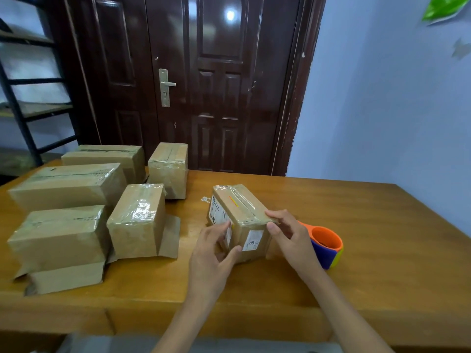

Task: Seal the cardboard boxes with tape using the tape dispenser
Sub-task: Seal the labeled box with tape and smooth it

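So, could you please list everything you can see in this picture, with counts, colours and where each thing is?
Taped boxes: five, brown cardboard, grouped on the table's left half.
Box in hand: one, brown with white labels, table centre.
Tape dispenser: one, orange, blue and yellow, on the table behind the right hand.
Table: one, wooden.
Door: one, dark brown, behind the table.
Shelf rack: one, black frame, far left.
Left hand: holds the box's near left corner.
Right hand: fingers on the box's top right edge.
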